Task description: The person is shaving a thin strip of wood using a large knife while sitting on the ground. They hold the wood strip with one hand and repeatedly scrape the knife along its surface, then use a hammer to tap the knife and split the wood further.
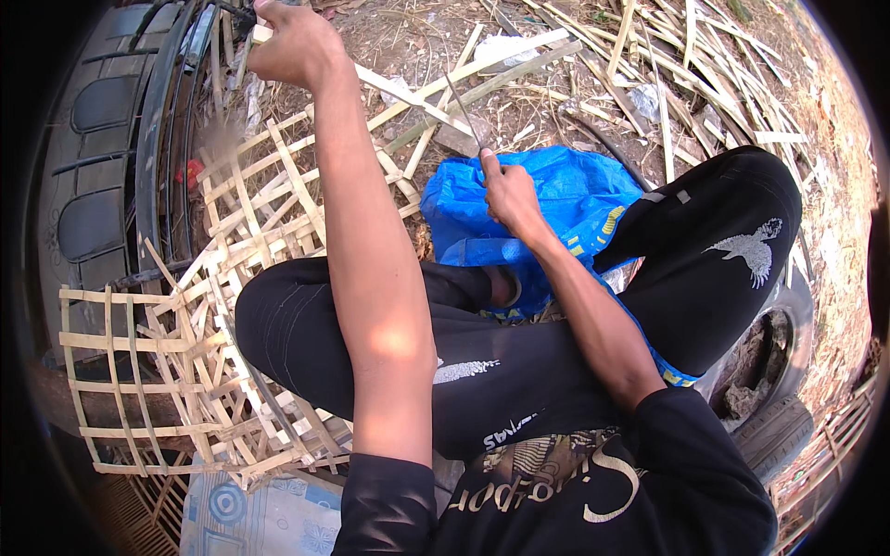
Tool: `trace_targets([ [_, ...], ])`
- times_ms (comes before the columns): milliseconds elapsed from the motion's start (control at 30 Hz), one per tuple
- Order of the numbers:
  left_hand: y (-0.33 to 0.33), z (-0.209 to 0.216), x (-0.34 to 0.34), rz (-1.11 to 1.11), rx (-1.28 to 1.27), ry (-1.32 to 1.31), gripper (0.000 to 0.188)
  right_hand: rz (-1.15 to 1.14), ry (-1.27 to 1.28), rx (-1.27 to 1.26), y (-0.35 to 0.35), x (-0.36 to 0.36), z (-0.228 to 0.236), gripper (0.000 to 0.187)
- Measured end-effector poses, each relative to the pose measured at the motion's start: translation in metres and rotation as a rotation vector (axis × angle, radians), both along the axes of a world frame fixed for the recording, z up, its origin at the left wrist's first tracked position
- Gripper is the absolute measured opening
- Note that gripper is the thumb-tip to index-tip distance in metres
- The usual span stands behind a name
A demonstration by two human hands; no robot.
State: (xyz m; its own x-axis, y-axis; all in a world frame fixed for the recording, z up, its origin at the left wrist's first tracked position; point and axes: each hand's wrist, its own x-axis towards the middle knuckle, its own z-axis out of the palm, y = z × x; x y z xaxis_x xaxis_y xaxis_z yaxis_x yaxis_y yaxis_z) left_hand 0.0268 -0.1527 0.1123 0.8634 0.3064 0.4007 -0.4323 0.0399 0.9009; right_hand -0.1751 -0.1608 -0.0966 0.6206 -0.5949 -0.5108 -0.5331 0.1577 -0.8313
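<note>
My left hand is raised at the upper left, fingers closed round a pale bamboo strip. The strip's end pokes out by the thumb; its length reappears past my wrist and slants down to the blade. Near the middle, my right hand grips a knife, its handle hidden in the fist. The thin dark blade points up and slightly left, crossing close to the strip's lower end. Beneath that hand a crumpled blue plastic sheet spreads over the ground and against my crossed legs.
Open-weave bamboo lattice baskets lie left of my knee. Loose split strips are scattered at the far right. Dark chairs stand at the left edge. An old tyre lies right of my leg, and a patterned blue-grey mat is below.
</note>
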Motion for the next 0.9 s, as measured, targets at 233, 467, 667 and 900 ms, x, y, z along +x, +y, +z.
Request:
trace_targets([
  [233, 0.005, -0.021, 0.02, 0.388, 0.174, -0.355, 0.055, -0.092, -0.416, -0.088, 0.006, 0.0, 0.085, 0.066],
  [467, 0.002, -0.015, -0.005, 0.036, -0.132, -0.06, 0.053, -0.037, -0.223, -0.02, 0.025, 0.007, 0.017, 0.064],
  [667, 0.01, 0.004, -0.013, 0.228, 0.063, 0.16, 0.062, -0.15, -0.555, 0.01, 0.01, 0.009, 0.077, 0.057],
  [900, 0.011, -0.01, -0.005, 0.049, -0.122, 0.075, 0.051, 0.096, -0.248, -0.28, 0.019, 0.019, 0.051, 0.061],
])
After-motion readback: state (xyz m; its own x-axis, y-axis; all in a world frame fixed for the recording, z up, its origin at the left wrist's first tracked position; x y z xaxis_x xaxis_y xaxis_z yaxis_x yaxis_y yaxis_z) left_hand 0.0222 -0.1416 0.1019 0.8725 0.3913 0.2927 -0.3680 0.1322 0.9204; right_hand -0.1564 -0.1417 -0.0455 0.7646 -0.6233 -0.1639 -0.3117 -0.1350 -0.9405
